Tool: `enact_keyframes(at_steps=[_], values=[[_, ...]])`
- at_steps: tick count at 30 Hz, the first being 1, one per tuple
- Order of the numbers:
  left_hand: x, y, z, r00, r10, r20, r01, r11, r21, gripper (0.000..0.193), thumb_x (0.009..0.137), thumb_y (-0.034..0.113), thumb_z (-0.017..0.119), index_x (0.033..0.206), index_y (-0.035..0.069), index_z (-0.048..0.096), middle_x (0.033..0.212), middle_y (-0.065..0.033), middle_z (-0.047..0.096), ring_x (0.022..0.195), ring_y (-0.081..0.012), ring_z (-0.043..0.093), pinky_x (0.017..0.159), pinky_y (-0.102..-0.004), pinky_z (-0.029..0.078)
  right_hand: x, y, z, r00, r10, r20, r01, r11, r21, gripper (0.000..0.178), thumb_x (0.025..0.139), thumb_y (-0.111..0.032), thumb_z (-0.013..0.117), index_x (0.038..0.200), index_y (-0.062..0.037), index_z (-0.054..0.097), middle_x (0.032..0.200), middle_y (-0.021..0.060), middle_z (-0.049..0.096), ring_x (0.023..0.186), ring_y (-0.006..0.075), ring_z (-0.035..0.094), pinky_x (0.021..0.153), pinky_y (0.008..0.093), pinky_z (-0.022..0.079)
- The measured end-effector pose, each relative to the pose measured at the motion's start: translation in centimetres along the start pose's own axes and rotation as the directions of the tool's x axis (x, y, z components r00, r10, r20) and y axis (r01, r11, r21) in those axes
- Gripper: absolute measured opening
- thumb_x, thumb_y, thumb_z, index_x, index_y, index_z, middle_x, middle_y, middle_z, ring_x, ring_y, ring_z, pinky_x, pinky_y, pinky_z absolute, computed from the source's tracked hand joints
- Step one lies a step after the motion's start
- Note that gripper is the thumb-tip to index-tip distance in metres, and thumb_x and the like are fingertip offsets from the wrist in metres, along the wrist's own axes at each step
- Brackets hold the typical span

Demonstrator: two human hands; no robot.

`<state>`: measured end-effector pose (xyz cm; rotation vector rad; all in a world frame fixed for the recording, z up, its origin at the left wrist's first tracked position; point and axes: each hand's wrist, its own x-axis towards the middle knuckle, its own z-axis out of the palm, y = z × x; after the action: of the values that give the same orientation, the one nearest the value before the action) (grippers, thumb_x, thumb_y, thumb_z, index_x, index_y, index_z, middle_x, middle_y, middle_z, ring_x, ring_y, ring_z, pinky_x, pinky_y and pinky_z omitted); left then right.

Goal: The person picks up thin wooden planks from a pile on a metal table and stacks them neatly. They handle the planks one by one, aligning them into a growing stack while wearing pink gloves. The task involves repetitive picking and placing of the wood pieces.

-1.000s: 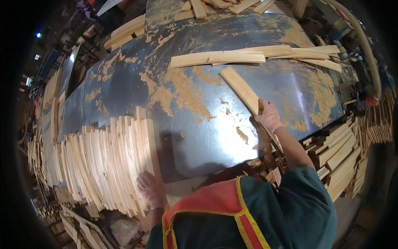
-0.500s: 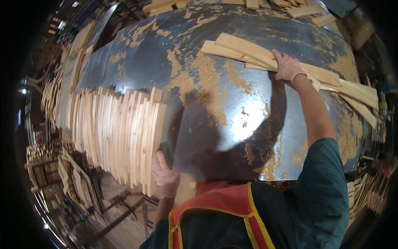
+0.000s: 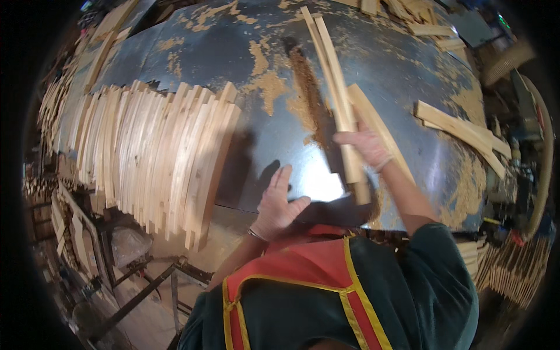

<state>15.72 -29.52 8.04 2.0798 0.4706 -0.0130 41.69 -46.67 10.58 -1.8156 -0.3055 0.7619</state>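
Observation:
My right hand [image 3: 366, 146] grips a bundle of long pale wooden slats [image 3: 337, 96] that lie lengthwise on a shiny metal table [image 3: 280, 146], their near ends at the table's front edge. My left hand [image 3: 279, 203] hovers with fingers spread just left of the bundle, above the bare metal, holding nothing. A tight row of wooden slats [image 3: 151, 151] stands side by side along the table's left part, a short gap from my left hand.
Sawdust patches [image 3: 268, 87] cover the metal sheet. A few loose slats [image 3: 461, 131] lie at the right. More slat stacks [image 3: 513, 268] sit off the table's right edge, and a metal frame [image 3: 140, 291] is below left.
My right hand dragged the slats from the far right toward the table's middle and front, turning them lengthwise. My left hand left the row's edge and rose over the bare metal.

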Motion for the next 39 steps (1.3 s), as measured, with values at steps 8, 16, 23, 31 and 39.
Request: enact_keyframes(at_steps=[8, 16, 23, 31, 39], values=[[-4.0, -2.9, -7.0, 0.831, -0.432, 0.351, 0.466, 0.885, -0.013, 0.097, 0.085, 0.042, 0.081, 0.159, 0.000, 0.035, 0.153, -0.0223, 0.053, 0.134, -0.0367, 0.060, 0.106, -0.0443, 0.052, -4.5, 4.4, 20.4, 0.940, 0.068, 0.335, -0.047, 0.996, -0.070, 0.073, 0.092, -0.045, 0.077, 0.142, 0.0023, 0.053, 0.120, 0.0208, 0.073, 0.111, 0.0306, 0.070, 0.101, 0.0396, 0.056], [-6.2, -13.7, -8.0, 0.952, 0.057, -0.301, 0.247, 0.441, 0.863, 0.081, 0.095, 0.037, 0.065, 0.163, 0.006, 0.035, 0.163, -0.0203, 0.042, 0.150, -0.0423, 0.039, 0.125, -0.0559, 0.030, -0.5, 1.5, 23.4, 0.789, -0.135, 0.600, 0.423, 0.827, -0.370, 0.073, 0.092, -0.043, 0.070, 0.150, -0.0024, 0.050, 0.130, 0.0259, 0.070, 0.117, 0.0434, 0.068, 0.105, 0.0455, 0.053], [-7.0, -14.2, -9.5, 0.948, -0.023, -0.317, 0.293, 0.451, 0.843, 0.076, 0.094, 0.033, 0.067, 0.159, 0.009, 0.038, 0.158, -0.0195, 0.045, 0.147, -0.0423, 0.042, 0.122, -0.0578, 0.034, -7.2, 10.2, -8.6, 0.923, 0.003, -0.384, -0.329, 0.522, -0.787, 0.066, 0.073, -0.028, 0.085, 0.127, 0.0003, 0.061, 0.116, 0.0245, 0.066, 0.112, 0.0436, 0.065, 0.097, 0.0519, 0.055], [-6.9, -16.6, -8.4, 0.912, 0.135, -0.387, 0.294, 0.441, 0.848, 0.084, 0.087, 0.032, 0.075, 0.159, 0.009, 0.038, 0.158, -0.0188, 0.045, 0.147, -0.0423, 0.042, 0.121, -0.0584, 0.034, -9.9, 6.9, -1.7, 0.991, 0.136, -0.019, -0.107, 0.676, -0.729, 0.085, 0.073, -0.046, 0.087, 0.140, -0.0053, 0.052, 0.126, 0.0276, 0.061, 0.115, 0.0412, 0.066, 0.100, 0.0492, 0.056], [-5.7, -14.6, -9.6, 0.922, 0.195, -0.333, 0.231, 0.414, 0.881, 0.069, 0.086, 0.030, 0.076, 0.145, 0.006, 0.049, 0.143, -0.0163, 0.055, 0.131, -0.0395, 0.056, 0.106, -0.0547, 0.048, 7.7, 4.8, -6.6, 0.912, 0.047, -0.407, -0.328, 0.681, -0.655, 0.077, 0.082, -0.035, 0.086, 0.145, -0.0061, 0.053, 0.120, 0.0256, 0.074, 0.109, 0.0419, 0.073, 0.095, 0.0496, 0.058]])
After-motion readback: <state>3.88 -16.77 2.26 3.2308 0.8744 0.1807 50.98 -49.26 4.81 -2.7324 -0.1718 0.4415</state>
